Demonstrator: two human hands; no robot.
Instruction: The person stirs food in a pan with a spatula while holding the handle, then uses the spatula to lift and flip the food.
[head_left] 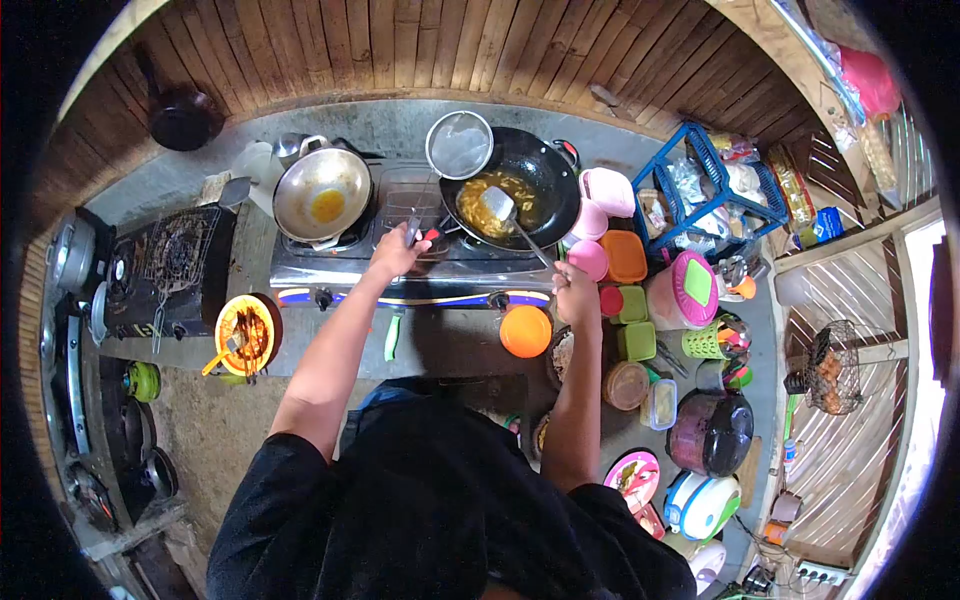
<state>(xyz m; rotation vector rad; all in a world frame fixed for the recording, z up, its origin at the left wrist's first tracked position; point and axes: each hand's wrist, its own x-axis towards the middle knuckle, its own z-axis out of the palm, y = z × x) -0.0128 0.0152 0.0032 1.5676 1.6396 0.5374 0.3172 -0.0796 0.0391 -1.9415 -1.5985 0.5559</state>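
Observation:
My left hand (pixel 397 252) is closed around a grey handle that appears to run up to a round mesh strainer (pixel 460 145), held over the left rim of a black wok (pixel 548 180). A red-tipped handle is beside its fingers; whether they touch it I cannot tell. My right hand (pixel 577 295) grips the long handle of a metal spatula (pixel 498 203). Its blade rests among yellowish pieces of food (pixel 480 215) in oil in the wok. The wok sits on the right side of a gas stove (pixel 400 285).
A lighter pan (pixel 300 200) with a little oil stands on the left burner. Nearby are an orange bowl (pixel 262 350) of red sauce, an orange lid (pixel 526 331), a green-handled knife (pixel 392 338), plastic containers (pixel 626 256) and a blue rack (pixel 708 160).

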